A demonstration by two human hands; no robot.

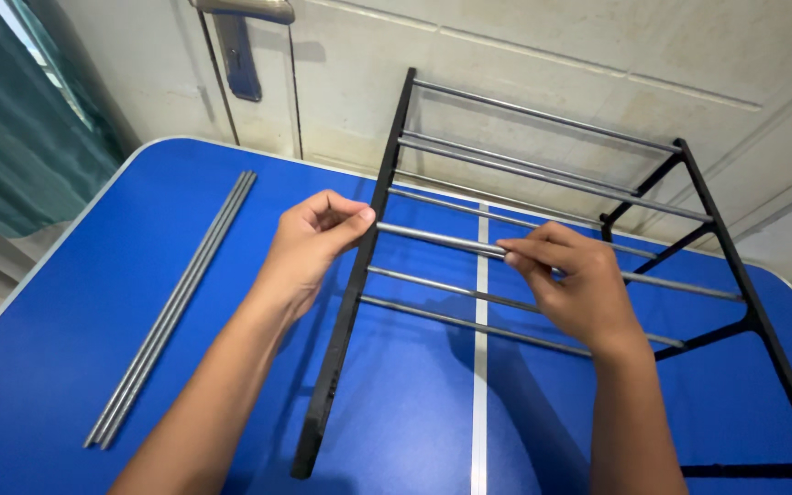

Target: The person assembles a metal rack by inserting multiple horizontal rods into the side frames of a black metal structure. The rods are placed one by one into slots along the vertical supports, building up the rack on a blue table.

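Work in hand: a rack [543, 229] of black side frames and grey metal rods, lying tilted on the tabletop [66, 367], is being put together.
Left hand [309, 243]: grip closed with thumb and fingers pinched at the left side frame [350, 302], right where one rod meets it.
Right hand [575, 280]: fingers closed around the same rod [433, 240], near its middle.
Rod in hand: runs across the rack from the left frame toward the right side frame [744, 284]; whether its far end is seated I cannot tell.
Done, by judgement: several rods already span the two frames, above and below the held one, so the rack looks more than half built.
Left, by judgement: a bundle of loose rods [171, 312] lies well apart on the left of the tabletop, unused; the lower part of the frames carries no rods yet.
Surface: blue folding tabletop with a pale rim and a light seam [480, 403] down its middle.
Room: a pale panelled door [524, 55] stands just behind the tabletop, with a metal handle [240, 11] at upper left; a green curtain [11, 119] hangs at the far left.
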